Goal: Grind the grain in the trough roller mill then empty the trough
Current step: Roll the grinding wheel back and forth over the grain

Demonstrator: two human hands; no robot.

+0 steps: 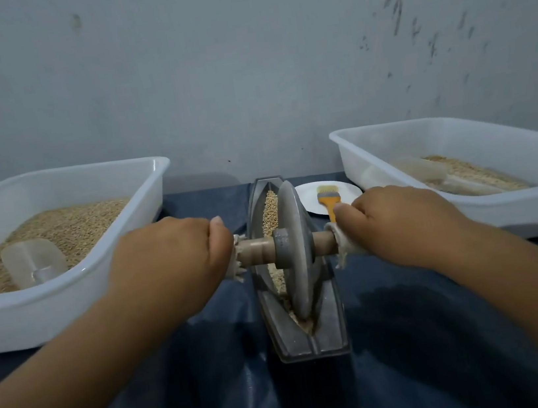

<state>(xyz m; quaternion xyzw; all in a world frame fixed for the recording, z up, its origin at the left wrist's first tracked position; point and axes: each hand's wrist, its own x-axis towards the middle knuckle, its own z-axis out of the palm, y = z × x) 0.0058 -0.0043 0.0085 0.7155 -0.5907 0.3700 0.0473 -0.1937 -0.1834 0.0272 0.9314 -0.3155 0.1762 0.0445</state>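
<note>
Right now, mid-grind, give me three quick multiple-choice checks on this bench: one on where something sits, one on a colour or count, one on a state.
1. Where does the brush lie?
A. On the white plate, right of the trough
B. Inside the left tub
C. In the trough

2. How many white tubs hold grain?
A. One
B. Two
C. Three

3. What are the hands doing?
A. Both rest flat on the cloth
B. Only one touches the mill
C. Each grips one end of the roller's axle

Answers:
1. A: the orange-handled brush rests on the plate beside the mill.
2. B: a left tub and a right tub, both with grain.
3. C: the left hand and right hand curl round the wrapped axle ends, with the stone wheel standing in the trough.
</note>
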